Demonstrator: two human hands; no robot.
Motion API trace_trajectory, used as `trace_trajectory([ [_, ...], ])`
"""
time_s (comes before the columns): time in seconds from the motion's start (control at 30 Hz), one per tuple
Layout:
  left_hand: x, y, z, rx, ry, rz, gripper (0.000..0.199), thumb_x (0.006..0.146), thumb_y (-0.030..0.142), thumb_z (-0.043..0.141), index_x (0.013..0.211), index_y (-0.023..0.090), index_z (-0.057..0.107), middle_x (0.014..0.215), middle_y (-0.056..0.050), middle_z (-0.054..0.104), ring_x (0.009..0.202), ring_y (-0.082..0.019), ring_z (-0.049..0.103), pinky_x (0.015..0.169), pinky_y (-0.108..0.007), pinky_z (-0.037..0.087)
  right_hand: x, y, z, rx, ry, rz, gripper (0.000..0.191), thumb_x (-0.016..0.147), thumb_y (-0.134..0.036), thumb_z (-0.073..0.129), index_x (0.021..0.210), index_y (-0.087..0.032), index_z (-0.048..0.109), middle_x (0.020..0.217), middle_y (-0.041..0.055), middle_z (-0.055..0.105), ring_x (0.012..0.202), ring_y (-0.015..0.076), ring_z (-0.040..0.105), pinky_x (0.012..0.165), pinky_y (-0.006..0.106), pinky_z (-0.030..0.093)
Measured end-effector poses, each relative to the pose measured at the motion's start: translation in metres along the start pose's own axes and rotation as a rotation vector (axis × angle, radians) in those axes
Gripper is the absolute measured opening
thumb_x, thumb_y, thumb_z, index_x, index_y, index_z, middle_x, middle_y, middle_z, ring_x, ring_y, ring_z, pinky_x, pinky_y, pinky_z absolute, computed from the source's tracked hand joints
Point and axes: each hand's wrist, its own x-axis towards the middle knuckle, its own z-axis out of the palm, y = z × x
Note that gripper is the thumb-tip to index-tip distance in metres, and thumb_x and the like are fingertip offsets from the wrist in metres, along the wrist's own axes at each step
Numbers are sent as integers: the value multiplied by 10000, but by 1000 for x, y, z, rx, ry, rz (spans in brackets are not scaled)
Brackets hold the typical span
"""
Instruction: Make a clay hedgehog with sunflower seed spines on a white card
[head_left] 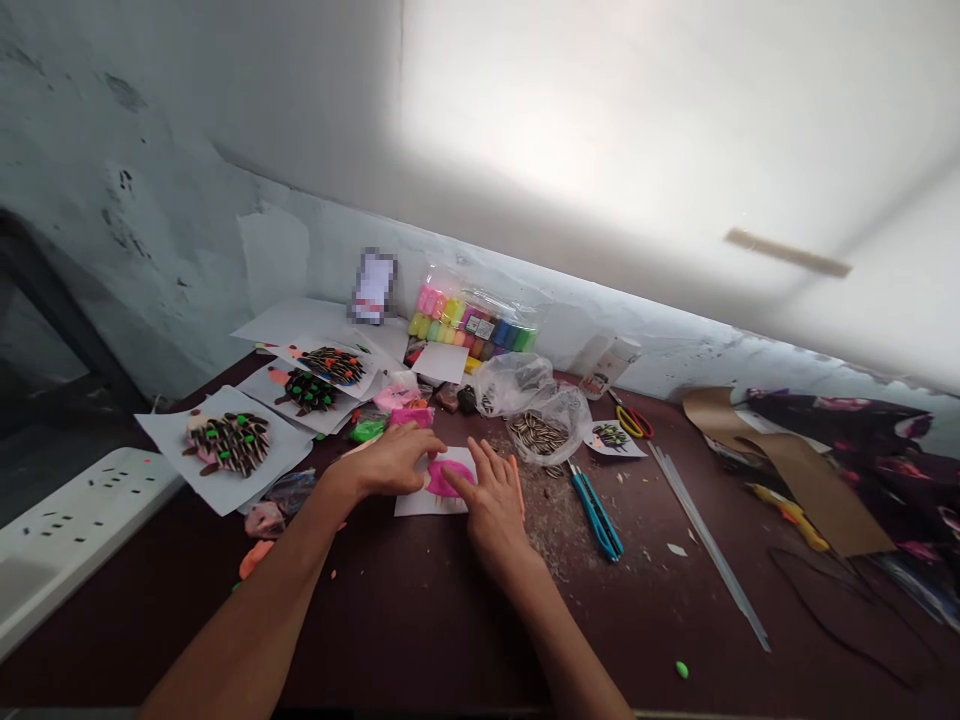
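A smooth, matt patch of pink modelling clay (448, 480) lies on a sheet of plain white paper (414, 504). A crinkled, glossy clear plastic bag (551, 425) holds striped sunflower seeds, and a shiny clear plastic packet (472, 325) wraps sticks of matt coloured clay. The smooth dark brown wooden tabletop (420, 625) carries rough crumbs, near matt brown kraft paper (802, 490) and dark floral cloth (832, 420).

Head camera above the dark brown table (420, 610), looking forward and down.
Tilted, close over the table's near edge, facing the wall (285, 250) beyond it, with the left hand (382, 460) and right hand (491, 500) just below centre.
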Motion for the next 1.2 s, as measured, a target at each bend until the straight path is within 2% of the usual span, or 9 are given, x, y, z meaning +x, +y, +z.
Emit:
trace_trajectory([
  [0.23, 1, -4, 1, -64, 29, 17, 552, 697, 113, 516, 1237, 177, 611, 1298, -94, 629, 1217, -255, 541, 1068, -377, 403, -2, -1, 1, 4, 41, -64, 519, 905, -115, 540, 1346, -389, 554, 1558, 72, 349, 1432, 290, 288, 1110, 505, 262],
  [0.37, 3, -6, 4, -63, 67, 23, 543, 679, 109, 516, 1203, 181, 640, 1238, -91, 666, 1186, -264, 566, 1048, -385, 424, 0, -3, -2, 24, 6, -86, 508, 903, -112, 544, 1332, -382, 573, 1536, 74, 389, 1424, 289, 308, 1096, 478, 297],
  [0.57, 10, -4, 0, -130, 311, 8, 367, 784, 151, 480, 1078, 196, 695, 1019, -57, 732, 936, -204, 657, 875, -316, 508, 7, -2, -4, 41, 54, -21, 499, 896, -78, 512, 1281, -377, 618, 1529, 67, 399, 1404, 274, 337, 1080, 479, 305],
  [0.7, 11, -8, -6, -82, 514, -41, 357, 853, 182, 442, 1128, 189, 669, 1143, -82, 685, 1088, -228, 602, 978, -352, 469, 16, -1, -7, 42, 32, -30, 417, 904, -109, 518, 1188, -363, 686, 1529, 57, 397, 1408, 282, 324, 1065, 462, 313],
  [0.83, 13, -18, 1, 66, 519, -156, 498, 815, 157, 494, 1311, 169, 544, 1336, -107, 586, 1271, -276, 483, 1142, -433, 321, 27, 4, -10, 82, 63, -45, 375, 876, -76, 504, 1082, -281, 741, 1483, 90, 449, 1388, 290, 347, 1060, 443, 326],
  [0.9, 15, -22, 7, 125, 488, -178, 536, 810, 146, 507, 1345, 177, 508, 1389, -104, 551, 1327, -281, 435, 1169, -436, 272, 32, 8, -9, 140, 177, 3, 393, 860, -47, 473, 1114, -216, 720, 1424, 132, 498, 1337, 275, 407, 1053, 418, 342],
  [1.0, 18, -26, 12, 154, 456, -234, 542, 821, 141, 505, 1362, 179, 495, 1362, -116, 571, 1333, -299, 425, 1141, -435, 303, 36, 15, -5, 267, 335, 73, 331, 881, -88, 445, 1095, -160, 687, 1195, 139, 628, 1109, 225, 555, 954, 354, 415],
  [1.1, 18, -27, 12, 155, 440, -260, 494, 832, 146, 500, 1325, 161, 537, 1280, -145, 611, 1292, -325, 457, 1099, -464, 338, 35, 22, 0, 326, 373, 130, 240, 918, -192, 442, 923, -155, 679, 917, 98, 664, 870, 206, 581, 800, 317, 441],
  [1.2, 17, -24, 7, 130, 488, -229, 433, 835, 161, 506, 1258, 206, 589, 1264, -120, 613, 1274, -317, 470, 1082, -475, 349, 32, 28, 2, 389, 379, 173, 240, 918, -240, 451, 821, -161, 655, 812, 76, 652, 774, 191, 566, 721, 293, 416],
])
